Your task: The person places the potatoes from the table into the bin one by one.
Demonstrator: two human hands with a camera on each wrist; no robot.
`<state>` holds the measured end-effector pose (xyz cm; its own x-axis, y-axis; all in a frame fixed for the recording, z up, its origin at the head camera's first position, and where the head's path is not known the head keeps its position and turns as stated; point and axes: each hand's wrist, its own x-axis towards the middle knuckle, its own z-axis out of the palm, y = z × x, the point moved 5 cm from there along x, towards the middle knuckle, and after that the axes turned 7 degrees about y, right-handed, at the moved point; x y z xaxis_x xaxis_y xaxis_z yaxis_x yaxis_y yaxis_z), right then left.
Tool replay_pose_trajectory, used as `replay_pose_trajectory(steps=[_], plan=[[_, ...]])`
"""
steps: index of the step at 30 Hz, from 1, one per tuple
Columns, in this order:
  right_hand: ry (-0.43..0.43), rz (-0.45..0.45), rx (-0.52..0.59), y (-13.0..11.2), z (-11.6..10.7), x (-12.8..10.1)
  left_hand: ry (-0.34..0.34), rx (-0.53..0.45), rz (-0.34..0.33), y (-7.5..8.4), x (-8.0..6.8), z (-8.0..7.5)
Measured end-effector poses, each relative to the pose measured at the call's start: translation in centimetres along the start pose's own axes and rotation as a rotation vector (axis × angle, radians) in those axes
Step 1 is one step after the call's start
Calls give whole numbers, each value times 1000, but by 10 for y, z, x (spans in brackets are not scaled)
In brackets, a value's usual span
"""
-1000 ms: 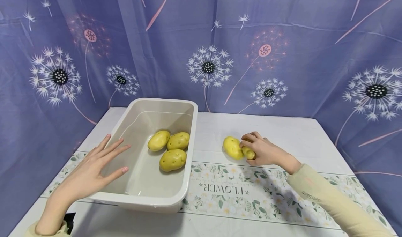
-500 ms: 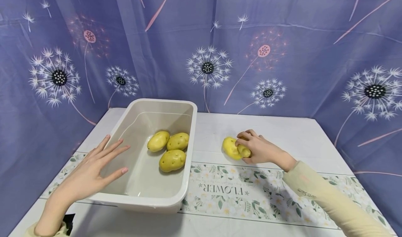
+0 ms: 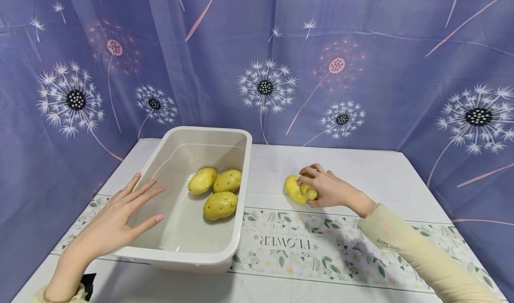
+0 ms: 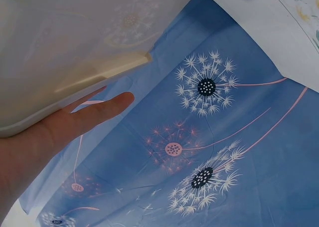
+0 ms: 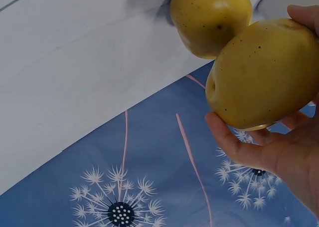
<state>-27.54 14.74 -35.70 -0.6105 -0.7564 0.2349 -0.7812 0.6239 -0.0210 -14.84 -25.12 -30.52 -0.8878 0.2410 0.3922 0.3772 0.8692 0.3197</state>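
Head view: right hand (image 3: 327, 190) curled round a yellow potato (image 3: 308, 191), raised just off the white tabletop (image 3: 373, 173), hard against a second potato (image 3: 293, 189) lying beside it. Well to the left, a white plastic tub (image 3: 241, 191) with three more potatoes (image 3: 216, 188) clustered at its middle, touching one another. Left hand (image 3: 116, 218) flat, fingers straight and spread, pressed to the tub's near-left wall at the rim. Floral runner (image 3: 289, 245) printed "FLOWER" across the tabletop; dandelion-print cloth (image 3: 265, 71) behind and to both sides.

Left wrist view: straight fingers (image 4: 94, 112) laid along the pale tub wall (image 4: 70, 52), gripping nothing. Same dandelion cloth beyond.

Right wrist view: held potato (image 5: 264, 75) cradled from below on fingertips (image 5: 234, 142) and thumb, most of its smooth, speckled skin uncovered. Second potato (image 5: 210, 17) touching it, resting on the tabletop (image 5: 75, 72).

Likely trouble, judging from this: a rounded, slick skin held only at the tips could roll out of the hold if tilted. Contact with the neighbouring potato could nudge it rolling across the tabletop. Tub steadied by flat pressure alone, so a hard drop against the far wall might shift it.
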Motion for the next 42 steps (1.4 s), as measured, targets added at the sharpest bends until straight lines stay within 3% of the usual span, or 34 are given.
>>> replay_pose_trajectory(steps=[16, 26, 42], plan=[[26, -43, -19, -5, -4, 9, -15, 11, 34, 0, 0, 1], [20, -53, -19, -11, -8, 16, -15, 4, -1, -1, 0, 1], [24, -85, -20, -18, -13, 27, -17, 4, 1, 0, -1, 1]])
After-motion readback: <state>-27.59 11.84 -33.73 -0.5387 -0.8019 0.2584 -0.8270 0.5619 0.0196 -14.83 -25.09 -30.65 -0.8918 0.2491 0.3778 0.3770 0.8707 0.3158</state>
